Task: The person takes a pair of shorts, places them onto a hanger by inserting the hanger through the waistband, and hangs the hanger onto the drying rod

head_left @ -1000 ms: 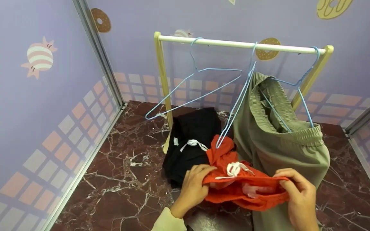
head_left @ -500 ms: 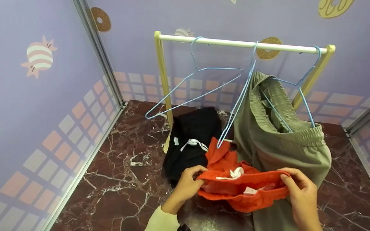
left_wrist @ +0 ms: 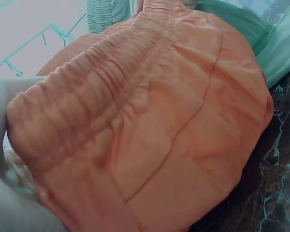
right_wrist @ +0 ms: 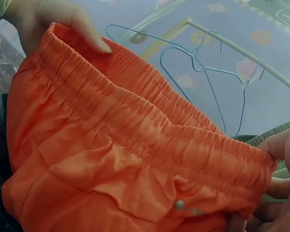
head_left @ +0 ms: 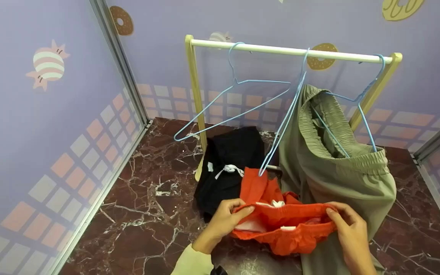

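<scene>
A pair of orange-red drawstring shorts [head_left: 292, 236] is held up in front of the rack, its elastic waistband [right_wrist: 135, 116] spread into an opening that faces me. At the left end of the waistband my left hand [head_left: 222, 221] pinches the fabric, thumb inside the opening. My right hand [head_left: 348, 225] grips the opposite end the same way, with its fingers behind the cloth. A white drawstring shows at the far edge, and a small white label sits inside the near edge. In the left wrist view the shorts [left_wrist: 183, 121] fill most of the picture.
A rack with a white rail [head_left: 273, 49] carries a bare blue hanger [head_left: 231, 110] on the left and another [head_left: 285, 126] in the middle. Olive pants [head_left: 330, 175] hang at right. Folded black clothing [head_left: 235, 152] with a white drawstring lies on the marble floor [head_left: 128, 225].
My left hand has shifted its hold at the waistband's left end, thumb now over the edge. The waistband has tilted open toward me, and the right hand has moved slightly left.
</scene>
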`<state>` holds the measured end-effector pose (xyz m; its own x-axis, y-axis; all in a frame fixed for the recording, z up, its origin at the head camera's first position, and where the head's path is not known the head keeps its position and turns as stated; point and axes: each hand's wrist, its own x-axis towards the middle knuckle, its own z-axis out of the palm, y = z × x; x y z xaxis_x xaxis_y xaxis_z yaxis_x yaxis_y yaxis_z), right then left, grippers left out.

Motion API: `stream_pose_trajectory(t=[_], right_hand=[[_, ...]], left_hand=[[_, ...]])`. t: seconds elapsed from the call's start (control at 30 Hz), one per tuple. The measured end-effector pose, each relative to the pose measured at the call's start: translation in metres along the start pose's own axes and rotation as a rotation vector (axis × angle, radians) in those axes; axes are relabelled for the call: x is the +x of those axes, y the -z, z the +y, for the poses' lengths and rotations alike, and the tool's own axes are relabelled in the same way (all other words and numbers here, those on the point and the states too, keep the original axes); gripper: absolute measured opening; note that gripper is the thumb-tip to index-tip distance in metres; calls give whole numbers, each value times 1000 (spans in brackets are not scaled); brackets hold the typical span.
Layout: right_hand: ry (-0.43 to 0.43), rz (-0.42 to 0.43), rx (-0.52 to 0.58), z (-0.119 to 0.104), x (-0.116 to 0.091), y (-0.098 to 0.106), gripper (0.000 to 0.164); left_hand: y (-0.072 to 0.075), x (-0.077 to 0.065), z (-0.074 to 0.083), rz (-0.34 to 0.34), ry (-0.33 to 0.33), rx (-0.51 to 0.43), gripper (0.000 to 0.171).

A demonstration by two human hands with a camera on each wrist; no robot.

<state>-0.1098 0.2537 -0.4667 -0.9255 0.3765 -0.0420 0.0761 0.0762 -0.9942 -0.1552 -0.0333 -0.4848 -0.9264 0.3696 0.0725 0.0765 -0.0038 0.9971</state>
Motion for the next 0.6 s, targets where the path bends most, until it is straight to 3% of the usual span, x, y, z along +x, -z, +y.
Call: stream_pose_trajectory(t=[0.27,0.43,0.6], right_hand=[[72,-245,-194,12,-3,0,29],[83,-389,-228,24,-3,-3,28],[98,-407,-423,36,0,-14,21]], left_hand=[[-5,1,6,94,19,53,42],[-8,-1,12,92,27,117,41],[-12,-2,17,67,54,122,41]])
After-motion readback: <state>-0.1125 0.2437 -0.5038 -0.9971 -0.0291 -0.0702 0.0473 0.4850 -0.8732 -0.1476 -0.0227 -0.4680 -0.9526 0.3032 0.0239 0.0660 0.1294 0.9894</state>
